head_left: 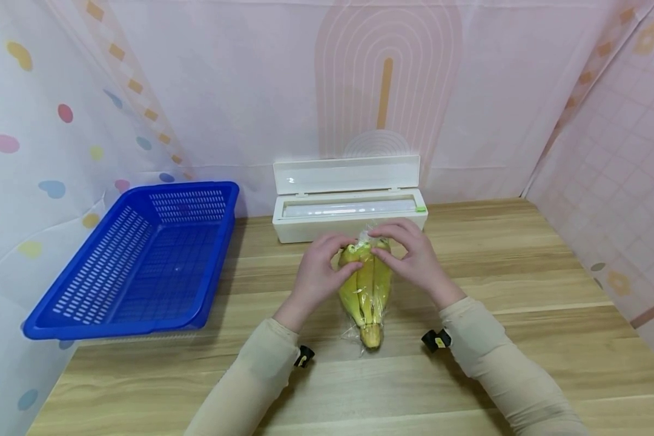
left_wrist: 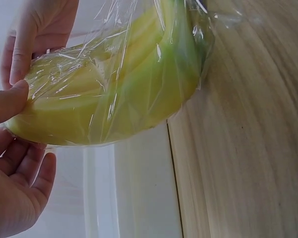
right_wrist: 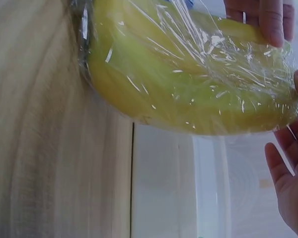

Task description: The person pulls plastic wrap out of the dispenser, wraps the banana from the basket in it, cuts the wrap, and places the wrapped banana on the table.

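A bunch of yellow bananas [head_left: 366, 284], greenish toward the stem, is covered in clear, wrinkled plastic wrap [right_wrist: 203, 44]. Its stem end points toward me and some loose film spreads beside it on the table. My left hand [head_left: 323, 267] holds the far tips from the left, thumb on top and fingers along the underside, as the left wrist view shows. From the right, my right hand [head_left: 414, 257] pinches the film and the tips between thumb and fingers. In the wrist views the tips are raised off the table. Parts of the fingertips are hidden behind the fruit.
Behind the bananas stands a white wrap dispenser [head_left: 349, 227] with its lid raised and a roll inside. A blue plastic basket [head_left: 218, 290] sits at the left of the wooden table [head_left: 501, 266]. Patterned cloth [head_left: 240, 91] hangs at the back and both sides.
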### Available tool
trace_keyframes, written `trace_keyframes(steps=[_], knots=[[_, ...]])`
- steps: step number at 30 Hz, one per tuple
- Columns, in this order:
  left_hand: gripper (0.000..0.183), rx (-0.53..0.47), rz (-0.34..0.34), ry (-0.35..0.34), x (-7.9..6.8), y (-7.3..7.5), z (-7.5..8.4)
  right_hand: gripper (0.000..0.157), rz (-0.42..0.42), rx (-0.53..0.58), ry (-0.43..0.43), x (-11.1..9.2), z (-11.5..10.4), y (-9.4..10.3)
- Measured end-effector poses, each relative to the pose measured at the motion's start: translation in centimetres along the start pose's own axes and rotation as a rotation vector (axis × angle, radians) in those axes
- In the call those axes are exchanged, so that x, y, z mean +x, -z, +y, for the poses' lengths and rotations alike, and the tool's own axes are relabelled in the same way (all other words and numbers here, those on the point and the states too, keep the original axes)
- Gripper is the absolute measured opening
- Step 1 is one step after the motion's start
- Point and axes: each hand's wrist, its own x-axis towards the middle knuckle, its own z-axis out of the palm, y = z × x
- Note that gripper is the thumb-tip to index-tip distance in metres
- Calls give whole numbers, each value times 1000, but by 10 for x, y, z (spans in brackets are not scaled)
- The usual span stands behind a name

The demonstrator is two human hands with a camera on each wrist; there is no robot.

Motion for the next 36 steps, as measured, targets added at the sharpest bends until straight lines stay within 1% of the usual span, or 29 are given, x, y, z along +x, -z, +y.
trace_keyframes(steps=[3,6,10,12,15,20,23,31,36], knots=[[36,6,0,-5,-1,-1,-1,32,-6,-39,11,1,0,2],[35,1,5,-17,-1,-1,-1,34,-22,-68,45,3,1,3],[35,-6,11,-29,-2,-1,0,39,-91,-87,116,7,2,2],[36,0,13,-25,-2,-1,0,40,-122,-95,136,9,2,2],[36,14,20,-23,-3,-1,0,36,-147,-96,108,9,0,2],[36,41,29,-36,-3,-3,1,31,-173,-84,-8,6,-4,3],[34,40,31,-37,-3,-4,1,28,-186,-87,-51,6,-6,3],[30,-39,1,10,-4,-6,1,27,-184,-90,-73,6,-7,2],[31,-30,1,39,-2,-4,2,27,-181,-98,-81,5,-7,0]])
